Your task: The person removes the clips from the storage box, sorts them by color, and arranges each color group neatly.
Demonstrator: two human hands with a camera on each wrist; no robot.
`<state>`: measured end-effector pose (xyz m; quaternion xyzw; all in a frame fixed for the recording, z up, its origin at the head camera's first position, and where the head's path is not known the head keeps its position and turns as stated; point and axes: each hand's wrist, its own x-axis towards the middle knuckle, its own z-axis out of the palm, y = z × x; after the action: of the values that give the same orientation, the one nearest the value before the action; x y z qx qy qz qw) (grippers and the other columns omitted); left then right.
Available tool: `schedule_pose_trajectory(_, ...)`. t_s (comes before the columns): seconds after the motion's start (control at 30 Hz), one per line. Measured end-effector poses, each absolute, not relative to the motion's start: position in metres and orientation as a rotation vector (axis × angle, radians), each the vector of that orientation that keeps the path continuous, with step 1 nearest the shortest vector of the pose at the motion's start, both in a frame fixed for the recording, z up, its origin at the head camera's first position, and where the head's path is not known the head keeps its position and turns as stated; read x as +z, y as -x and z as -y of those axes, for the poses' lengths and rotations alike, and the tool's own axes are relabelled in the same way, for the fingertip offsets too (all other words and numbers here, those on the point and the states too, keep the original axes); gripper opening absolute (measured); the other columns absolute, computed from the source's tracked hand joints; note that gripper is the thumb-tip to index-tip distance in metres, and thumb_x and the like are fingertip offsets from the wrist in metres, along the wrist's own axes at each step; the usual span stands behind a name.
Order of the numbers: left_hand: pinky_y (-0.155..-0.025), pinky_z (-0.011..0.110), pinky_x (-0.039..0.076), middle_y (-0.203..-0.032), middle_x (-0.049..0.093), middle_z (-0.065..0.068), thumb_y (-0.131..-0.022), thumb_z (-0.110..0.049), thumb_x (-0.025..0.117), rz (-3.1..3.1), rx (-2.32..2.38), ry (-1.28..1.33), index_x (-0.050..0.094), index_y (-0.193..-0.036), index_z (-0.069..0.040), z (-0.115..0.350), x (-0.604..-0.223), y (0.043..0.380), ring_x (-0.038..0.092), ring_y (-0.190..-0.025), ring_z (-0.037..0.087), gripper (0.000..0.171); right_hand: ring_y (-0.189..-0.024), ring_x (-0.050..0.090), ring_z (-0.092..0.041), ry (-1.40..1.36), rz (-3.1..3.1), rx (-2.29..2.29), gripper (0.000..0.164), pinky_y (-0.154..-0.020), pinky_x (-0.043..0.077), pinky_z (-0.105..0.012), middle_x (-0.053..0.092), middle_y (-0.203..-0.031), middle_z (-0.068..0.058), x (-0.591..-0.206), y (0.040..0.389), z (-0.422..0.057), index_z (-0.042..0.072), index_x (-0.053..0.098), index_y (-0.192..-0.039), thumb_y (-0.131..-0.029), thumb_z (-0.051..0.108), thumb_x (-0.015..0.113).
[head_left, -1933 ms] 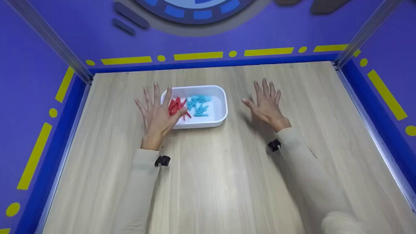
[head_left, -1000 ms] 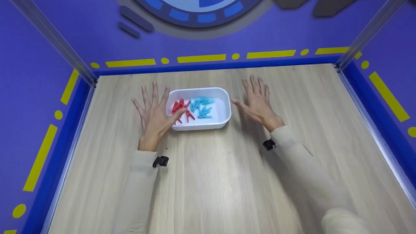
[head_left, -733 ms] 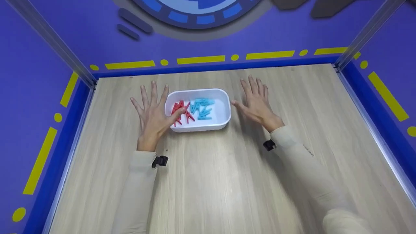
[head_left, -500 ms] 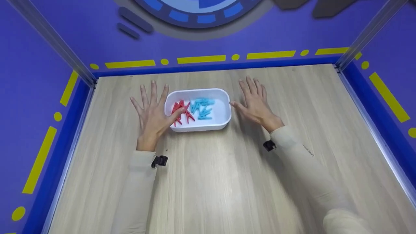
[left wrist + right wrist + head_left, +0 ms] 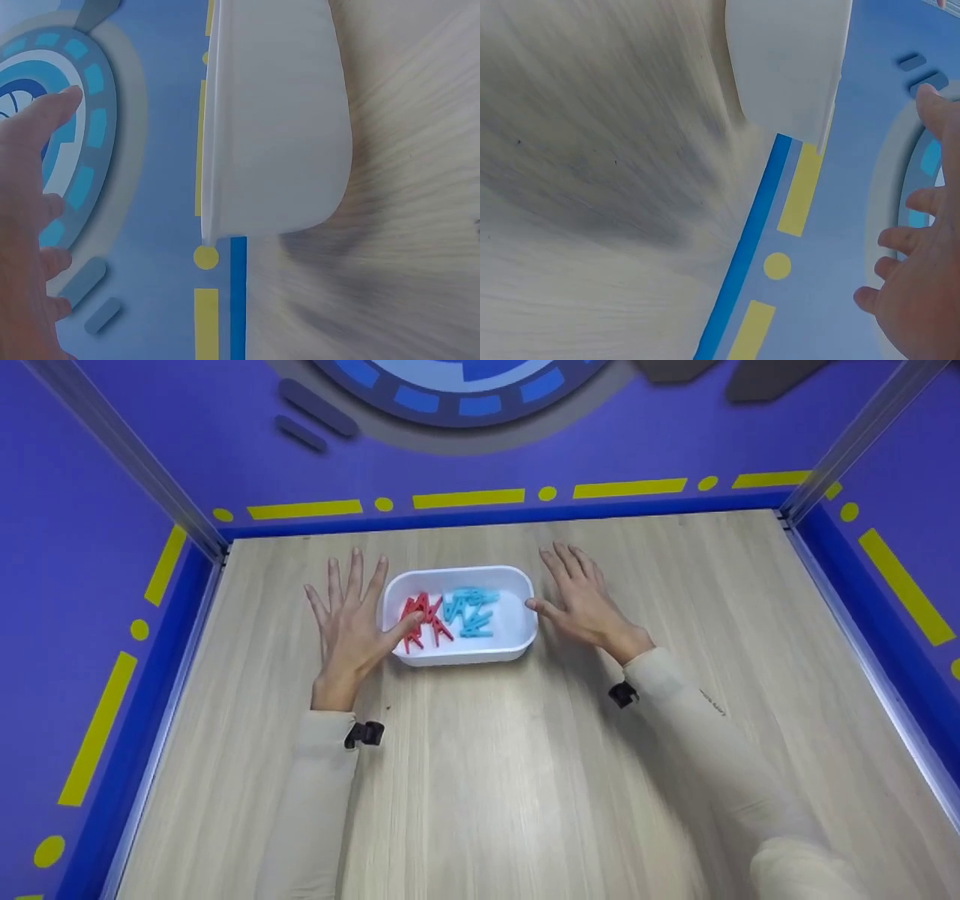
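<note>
A white plastic tub (image 5: pixel 465 657) sits on the wooden table, seen from above in the head view. Inside it, red clothespins (image 5: pixel 439 631) lie on the left and light blue clothespins (image 5: pixel 475 624) in the middle. My left hand (image 5: pixel 351 631), fingers spread, is held at the tub's left end, its thumb overlapping the rim and red clothespins. At the other end my right hand (image 5: pixel 589 607) has its fingers extended, the thumb tip right at the rim. In both wrist views the hands show higher than the tub's rim. Neither hand holds anything.
Blue-purple panels (image 5: pixel 465 465) with yellow marks stand behind and on both sides of the table (image 5: pixel 480 780). Metal posts (image 5: pixel 832 457) rise at the back corners. A dark wrist-camera mount (image 5: pixel 365 733) is strapped to each sleeve.
My right hand has moved left from well beside the tub to its right rim, its fingers drawing closer together. My left hand has stayed nearly in place. The clothespins remain in the tub.
</note>
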<state>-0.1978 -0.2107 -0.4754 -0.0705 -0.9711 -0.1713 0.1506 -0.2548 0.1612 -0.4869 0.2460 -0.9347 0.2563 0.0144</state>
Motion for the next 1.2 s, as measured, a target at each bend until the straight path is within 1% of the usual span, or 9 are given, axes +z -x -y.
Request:
schedule_pose_trajectory(0.13,-0.123,0.073,-0.008,-0.176,0.017,0.013,-0.09,-0.075,0.06,2.752,-0.555,0.227,0.033,-0.169,-0.021,0.213,-0.479,0.201,0.004,-0.161,0.043,0.099,-0.16,0.007,-0.042,-0.796,2.91,0.852,0.089,-0.13,0.005,-0.06,0.015,-0.175,-0.02,-0.485,0.255,-0.158,0.006,0.024,-0.169,-0.105,0.055,0.06)
schedule_pose_trajectory(0.23,-0.126,0.067,-0.007,-0.176,0.018,0.012,-0.091,-0.072,0.062,2.737,-0.617,0.237,0.033,-0.169,-0.02,0.215,-0.482,0.202,0.007,-0.162,0.04,0.098,-0.161,0.007,-0.039,-0.825,2.907,0.877,0.089,-0.13,0.007,-0.06,0.015,-0.176,-0.018,-0.483,0.254,-0.154,0.007,0.023,-0.169,-0.105,0.056,0.059)
schedule_pose_trajectory(0.37,-0.128,0.065,0.0,-0.175,0.018,0.011,-0.092,-0.068,0.064,2.715,-0.68,0.245,0.034,-0.168,-0.018,0.216,-0.486,0.203,0.012,-0.161,0.038,0.096,-0.161,0.01,-0.036,-0.857,2.908,0.904,0.09,-0.13,0.011,-0.058,0.014,-0.176,-0.017,-0.48,0.254,-0.149,0.008,0.022,-0.17,-0.105,0.058,0.059)
schedule_pose_trajectory(0.5,-0.128,0.065,0.012,-0.174,0.025,0.012,-0.093,-0.06,0.07,2.657,-0.768,0.255,0.038,-0.166,-0.015,0.216,-0.489,0.205,0.021,-0.16,0.037,0.092,-0.161,0.015,-0.034,-0.848,2.921,0.954,0.089,-0.13,0.017,-0.057,0.016,-0.176,-0.015,-0.477,0.255,-0.147,0.01,0.022,-0.17,-0.105,0.058,0.059)
schedule_pose_trajectory(0.7,-0.128,0.056,0.024,-0.171,0.032,0.014,-0.093,-0.049,0.078,2.567,-0.959,0.251,0.042,-0.164,-0.013,0.215,-0.498,0.21,0.029,-0.158,0.034,0.088,-0.16,0.022,-0.032,-0.8,2.94,1.053,0.088,-0.129,0.023,-0.055,0.023,-0.174,-0.012,-0.476,0.259,-0.145,0.014,0.025,-0.17,-0.104,0.059,0.06)
schedule_pose_trajectory(0.83,-0.128,0.049,0.026,-0.171,0.033,0.012,-0.094,-0.041,0.081,2.504,-1.147,0.207,0.042,-0.164,-0.013,0.217,-0.505,0.21,0.03,-0.158,0.029,0.085,-0.157,0.028,-0.032,-0.779,2.949,1.132,0.086,-0.128,0.026,-0.055,0.03,-0.172,-0.011,-0.477,0.262,-0.143,0.015,0.029,-0.169,-0.103,0.062,0.059)
schedule_pose_trajectory(0.93,-0.128,0.047,0.026,-0.171,0.034,0.012,-0.094,-0.031,0.082,2.456,-1.26,0.185,0.042,-0.164,-0.011,0.219,-0.51,0.209,0.03,-0.158,0.025,0.083,-0.154,0.035,-0.033,-0.762,2.941,1.183,0.084,-0.126,0.031,-0.056,0.036,-0.169,-0.012,-0.478,0.263,-0.141,0.015,0.033,-0.168,-0.103,0.062,0.059)
schedule_pose_trajectory(1.03,-0.129,0.045,0.026,-0.17,0.035,0.011,-0.095,-0.026,0.082,2.426,-1.328,0.167,0.043,-0.163,-0.01,0.22,-0.514,0.208,0.03,-0.158,0.023,0.08,-0.147,0.044,-0.034,-0.774,2.902,1.224,0.077,-0.121,0.039,-0.053,0.045,-0.163,-0.014,-0.479,0.266,-0.139,0.01,0.039,-0.164,-0.105,0.054,0.063)
schedule_pose_trajectory(1.2,-0.127,0.043,0.029,-0.171,0.035,0.005,-0.096,-0.03,0.081,2.385,-1.474,0.106,0.043,-0.164,-0.013,0.219,-0.526,0.206,0.029,-0.158,0.018,0.08,-0.137,0.055,-0.032,-0.84,2.836,1.245,0.062,-0.115,0.048,-0.045,0.055,-0.152,-0.016,-0.482,0.271,-0.134,0.002,0.049,-0.156,-0.105,0.031,0.07)
